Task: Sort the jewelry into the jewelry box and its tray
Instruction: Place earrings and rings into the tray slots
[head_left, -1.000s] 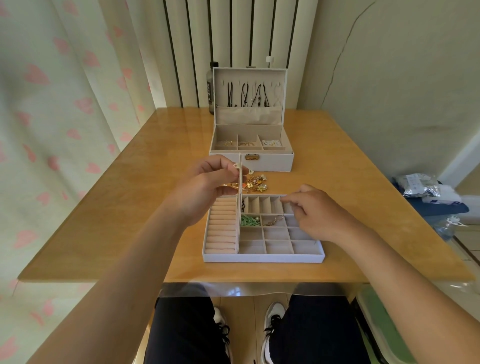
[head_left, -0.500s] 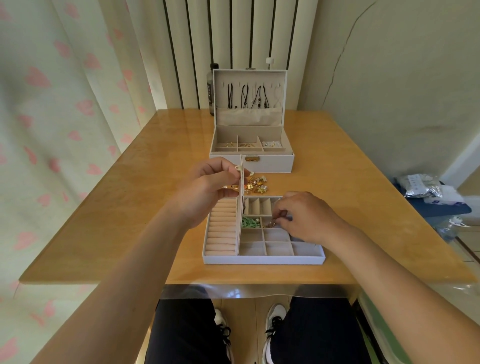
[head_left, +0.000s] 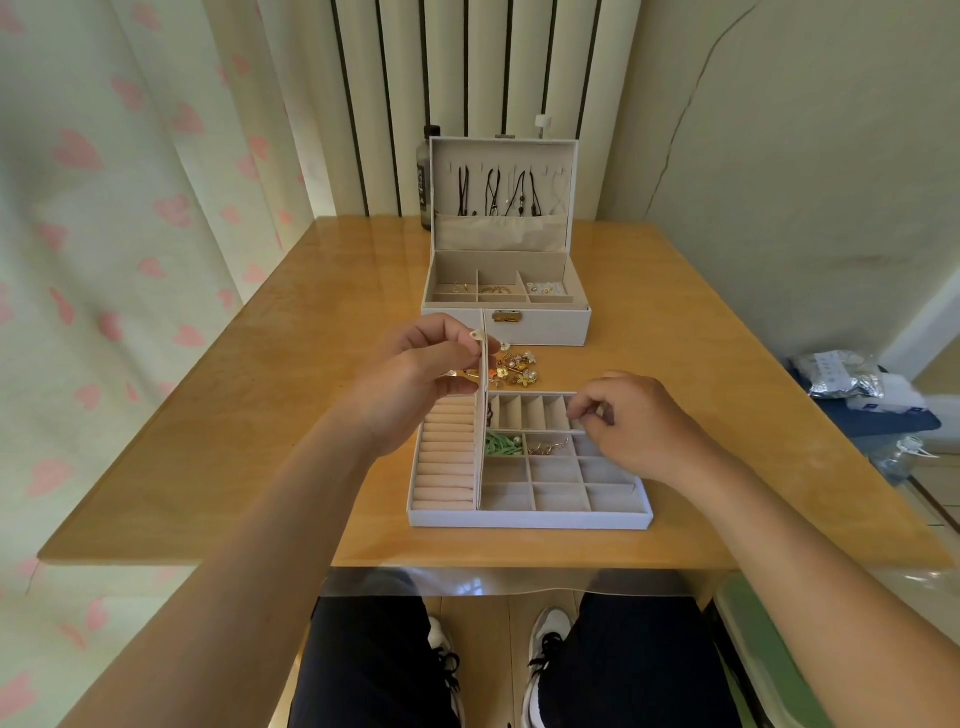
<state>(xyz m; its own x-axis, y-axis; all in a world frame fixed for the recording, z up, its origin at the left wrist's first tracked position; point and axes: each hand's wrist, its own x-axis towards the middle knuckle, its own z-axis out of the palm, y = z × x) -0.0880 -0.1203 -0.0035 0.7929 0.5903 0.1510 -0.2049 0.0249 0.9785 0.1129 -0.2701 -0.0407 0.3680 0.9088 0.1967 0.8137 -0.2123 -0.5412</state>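
Item: jewelry sorting, mid-task. Jewelry box (head_left: 550, 327): at the far middle of the table (head_left: 234, 415), lid up, dark necklaces (head_left: 498, 195) hung inside the lid, small gold pieces (head_left: 493, 290) in its front compartments. Tray (head_left: 530, 519): near the table's front edge, out of the box; ring rolls (head_left: 447, 457) bare on its left side; a green piece (head_left: 498, 444) and a gold chain piece (head_left: 550, 446) in neighbouring cells of the grid; most other cells that show are unfilled. Loose pile (head_left: 517, 366): gold flower-and-pearl pieces, on the table between box and tray, not yet sorted. Left hand (head_left: 415, 374): raised over the tray's back left corner, fingers and thumb pinching a thin pale panel (head_left: 483, 353) seen edge-on; card or flap, cannot tell which. Right hand (head_left: 639, 421): over the right end of the tray's back row of slots, fingers curled, thumb and forefinger tips together; whether a small piece sits between them is too small to tell. Step judged: placing into the tray, well short of done. Next move calls for a fine pinch on one piece from the tangled pile, lifted clear of its neighbours, and a drop into a single narrow cell.
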